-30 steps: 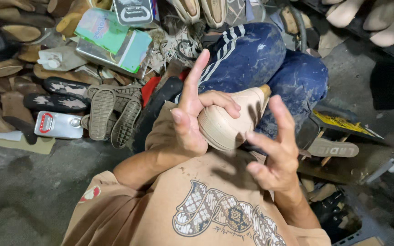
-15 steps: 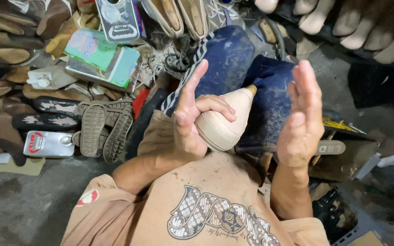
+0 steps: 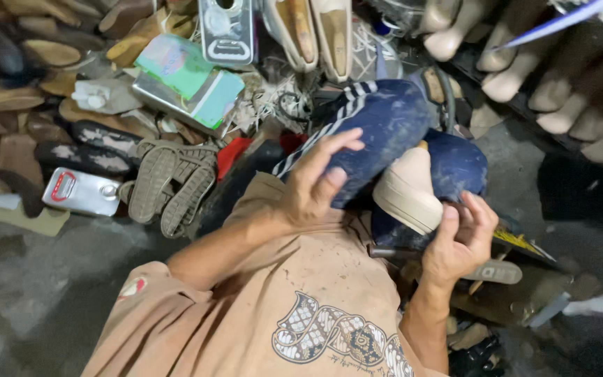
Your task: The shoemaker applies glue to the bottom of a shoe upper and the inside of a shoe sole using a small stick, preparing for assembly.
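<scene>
The cream, smooth, foot-shaped shoe last [image 3: 405, 192] is gripped underneath by the right hand [image 3: 458, 241]; the left hand [image 3: 315, 183], fingers spread and released, is held just beside it.

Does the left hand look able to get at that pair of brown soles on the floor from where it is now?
Probably yes. The left hand hovers open and empty over the knee, and the soles lie on top of the pile to its left with nothing between them; it would need a stretch.

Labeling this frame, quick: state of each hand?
Left hand: open, fingers spread, holding nothing, resting near the blue-trousered knee.
Right hand: closed on the cream shoe.
</scene>
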